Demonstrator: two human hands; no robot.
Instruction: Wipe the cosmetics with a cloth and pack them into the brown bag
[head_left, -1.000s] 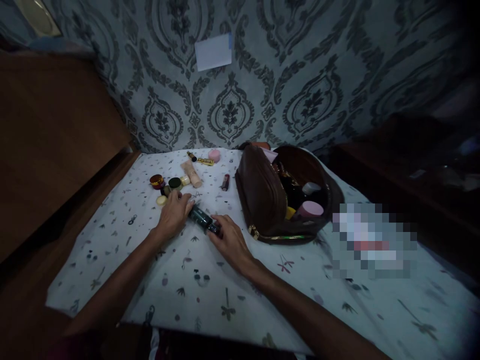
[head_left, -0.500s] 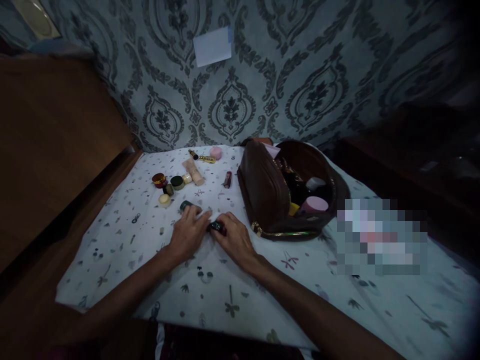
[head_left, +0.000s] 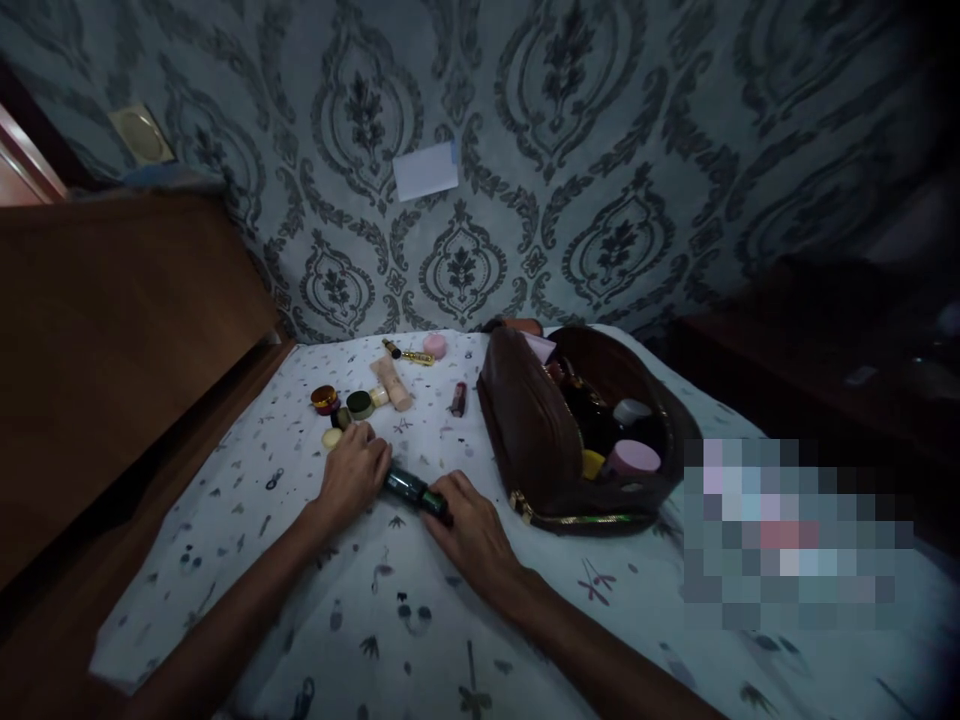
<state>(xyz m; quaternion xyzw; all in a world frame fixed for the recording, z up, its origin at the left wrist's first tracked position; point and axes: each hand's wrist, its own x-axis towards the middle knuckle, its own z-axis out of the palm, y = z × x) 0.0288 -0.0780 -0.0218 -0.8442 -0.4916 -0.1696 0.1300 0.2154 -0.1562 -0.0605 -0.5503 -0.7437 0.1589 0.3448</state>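
Note:
A dark green bottle [head_left: 406, 485] lies slantwise between my two hands, low over the patterned cloth. My left hand [head_left: 351, 472] is closed around its left end, hiding that part. The fingers of my right hand [head_left: 469, 530] grip the narrower dark end at the right. Just beyond my left hand stand a pale yellow jar [head_left: 331, 438], a dark green-lidded jar [head_left: 360, 404] and a red jar with a gold band [head_left: 325, 400]. A beige squeeze tube [head_left: 393, 385] lies behind them, and a small dark red tube [head_left: 459, 399] is farther right.
An open brown bag [head_left: 529, 430] stands at the right, holding a pink-lidded container [head_left: 636, 458] and other items. At the back are a pink jar [head_left: 434, 346] and a gold tube [head_left: 417, 357]. A wooden panel [head_left: 127, 340] borders the left; patterned wallpaper rises behind.
My hands have moved apart, and much more of the green bottle shows between them. My left hand has shifted left. The view has tilted up, so everything sits lower.

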